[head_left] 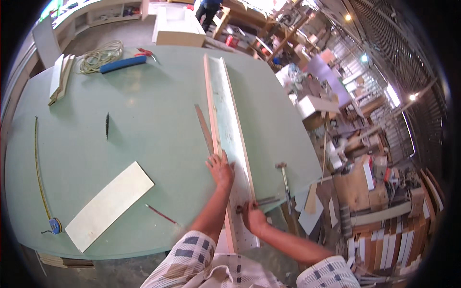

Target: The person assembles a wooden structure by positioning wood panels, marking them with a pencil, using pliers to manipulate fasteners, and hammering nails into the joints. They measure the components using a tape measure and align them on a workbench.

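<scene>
A long narrow panel (230, 125) with raised wooden edge strips lies on the pale green surface (144, 120), running from the far side to past the near edge, where its end overhangs. The left hand (221, 169) rests flat and spread on the panel's left strip, just beside a metal ruler (204, 128) that lies along that strip. The right hand (253, 217) is closed around a small metal tool (261, 201) at the panel's near right edge. Right of the panel, a hammer (285, 178) lies near the surface's edge, leaving little room there. Left of the panel the surface is broad: a pale board (109, 205) and a red pencil (161, 214) lie well apart from it, a tape measure (41, 177) farther left, a rope coil (100, 56) beyond.
</scene>
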Available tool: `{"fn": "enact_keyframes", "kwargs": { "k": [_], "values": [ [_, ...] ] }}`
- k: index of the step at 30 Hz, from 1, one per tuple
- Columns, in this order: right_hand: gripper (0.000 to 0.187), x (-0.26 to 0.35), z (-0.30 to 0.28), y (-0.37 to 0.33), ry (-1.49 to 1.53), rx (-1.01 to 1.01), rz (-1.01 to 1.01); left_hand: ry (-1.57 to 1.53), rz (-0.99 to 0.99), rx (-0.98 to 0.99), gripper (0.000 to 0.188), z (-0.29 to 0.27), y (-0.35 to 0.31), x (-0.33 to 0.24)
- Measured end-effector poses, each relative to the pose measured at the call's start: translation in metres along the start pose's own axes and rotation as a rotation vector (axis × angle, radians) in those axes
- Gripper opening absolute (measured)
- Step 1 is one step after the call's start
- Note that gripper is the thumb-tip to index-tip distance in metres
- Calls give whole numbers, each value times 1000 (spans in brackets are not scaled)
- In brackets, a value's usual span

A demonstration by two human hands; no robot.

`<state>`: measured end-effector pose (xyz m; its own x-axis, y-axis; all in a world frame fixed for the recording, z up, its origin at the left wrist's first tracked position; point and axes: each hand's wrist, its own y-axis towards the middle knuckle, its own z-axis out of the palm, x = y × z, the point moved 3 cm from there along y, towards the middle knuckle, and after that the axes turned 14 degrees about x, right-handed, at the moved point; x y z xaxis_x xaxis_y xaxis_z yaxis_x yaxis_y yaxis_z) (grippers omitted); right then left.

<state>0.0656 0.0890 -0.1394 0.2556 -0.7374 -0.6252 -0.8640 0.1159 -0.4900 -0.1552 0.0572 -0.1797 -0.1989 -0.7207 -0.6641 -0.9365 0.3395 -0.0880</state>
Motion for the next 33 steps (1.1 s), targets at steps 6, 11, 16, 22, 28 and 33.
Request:
{"fn": "enact_keyframes", "kwargs": {
  "k": [6,11,16,22,28,33],
  "values": [
    [35,-3,11,15,102,155,19,-39,18,25,72,0,-1,-2],
    [31,-7,7,10,245,26,20,-31,8,77,73,-2,-2,-3],
    [30,-8,-1,-7,154,-120,24,-5,1,78,73,-4,-3,-4],
    [25,-15,10,4,521,9,-53,14,12,82,73,-7,-6,-5],
    [24,-6,-7,27,262,189,-94,40,-4,66,72,-4,-5,-3],
    [26,-6,-19,28,-316,217,-289,61,-26,62,73,4,-2,0]
  ]
}}
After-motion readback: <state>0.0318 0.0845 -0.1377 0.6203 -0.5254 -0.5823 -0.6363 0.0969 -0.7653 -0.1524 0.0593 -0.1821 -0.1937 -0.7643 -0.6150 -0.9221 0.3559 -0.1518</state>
